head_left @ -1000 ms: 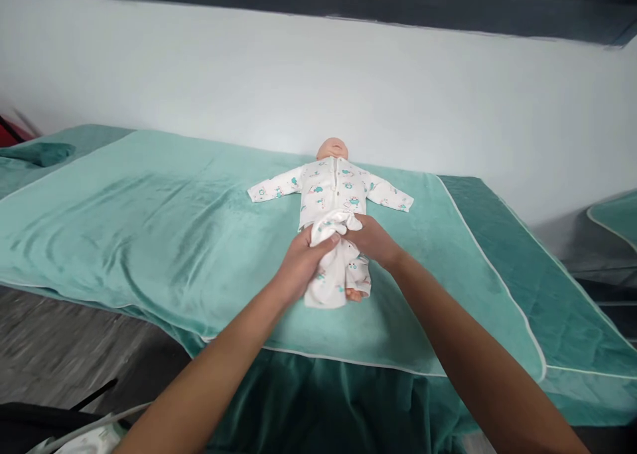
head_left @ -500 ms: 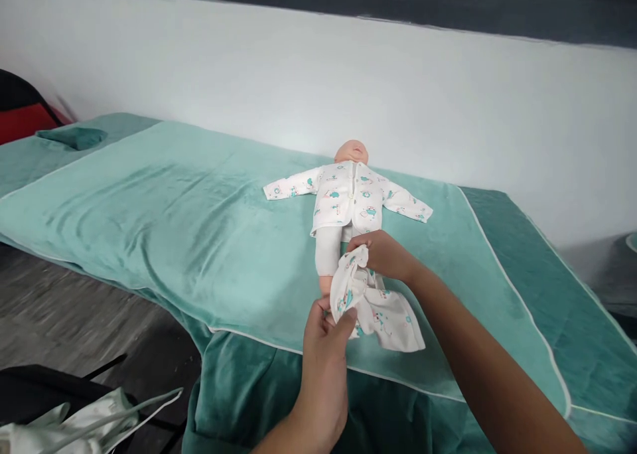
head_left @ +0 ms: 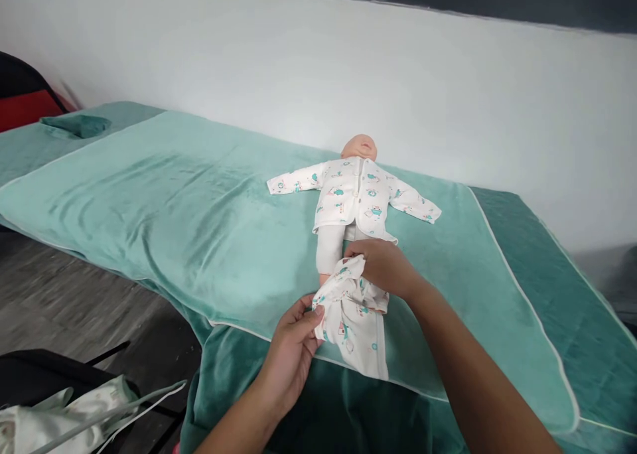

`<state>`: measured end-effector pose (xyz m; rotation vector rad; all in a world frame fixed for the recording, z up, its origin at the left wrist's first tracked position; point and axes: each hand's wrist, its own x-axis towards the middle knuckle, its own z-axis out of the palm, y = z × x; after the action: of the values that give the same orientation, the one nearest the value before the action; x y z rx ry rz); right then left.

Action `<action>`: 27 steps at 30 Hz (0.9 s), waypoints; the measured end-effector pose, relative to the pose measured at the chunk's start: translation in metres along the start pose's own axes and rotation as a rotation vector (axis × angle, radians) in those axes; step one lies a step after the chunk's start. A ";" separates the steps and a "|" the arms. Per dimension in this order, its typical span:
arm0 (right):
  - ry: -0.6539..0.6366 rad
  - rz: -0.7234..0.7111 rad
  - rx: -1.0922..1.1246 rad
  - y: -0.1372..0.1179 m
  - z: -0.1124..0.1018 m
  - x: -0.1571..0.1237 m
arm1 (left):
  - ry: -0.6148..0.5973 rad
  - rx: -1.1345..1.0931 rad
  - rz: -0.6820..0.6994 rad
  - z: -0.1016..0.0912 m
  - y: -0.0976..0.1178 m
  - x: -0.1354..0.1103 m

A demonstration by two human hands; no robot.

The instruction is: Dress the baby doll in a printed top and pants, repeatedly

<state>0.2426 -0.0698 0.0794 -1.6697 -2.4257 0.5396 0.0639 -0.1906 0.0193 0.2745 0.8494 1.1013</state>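
Fingers (head_left: pixel 299 308) of the person's left hand (head_left: pixel 287 351) pinch, against the thumb, the edge of a pair of small white cloth trousers (head_left: pixel 354 338) printed with teal and reddish figures. Their right hand (head_left: pixel 383 265), back turned upward, grips the gathered top of the same trousers; I cannot make out all its fingertips, which are tucked behind the fabric. The trousers hang bunched and creased over the lower legs of a baby doll with a smooth peach head (head_left: pixel 359 147), lying on its back, head toward a plain white wall (head_left: pixel 318 69). The doll wears a white long-sleeved jacket (head_left: pixel 354 195) in a matching print, its arms spread wide and its lower front parted. One leg (head_left: pixel 329 248), on the viewer's left, shows white above a peach lower end; the other is mostly hidden by the right hand and the cloth. Beneath the doll lies a pale green plush mat (head_left: pixel 199 195) edged in white piping, spread over a darker green plush cover (head_left: pixel 517 241). At lower left, white-and-green cloth (head_left: pixel 74 417) rests on a black seat (head_left: pixel 44 371) above a grey floor (head_left: pixel 104 301).
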 end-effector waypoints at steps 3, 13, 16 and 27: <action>0.012 -0.015 0.005 0.000 0.001 -0.001 | -0.051 -0.031 -0.044 -0.009 0.002 0.009; 0.035 -0.047 0.108 0.002 0.003 -0.007 | 0.000 0.332 0.028 -0.007 0.015 0.013; 0.064 -0.022 0.184 0.003 0.007 -0.010 | 0.003 0.419 0.055 -0.003 0.019 0.008; 0.135 -0.033 0.333 0.007 0.016 -0.013 | -0.032 0.594 0.100 0.008 0.026 0.006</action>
<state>0.2488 -0.0828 0.0629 -1.4749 -2.1252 0.7524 0.0532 -0.1717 0.0368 0.8336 1.1318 0.9114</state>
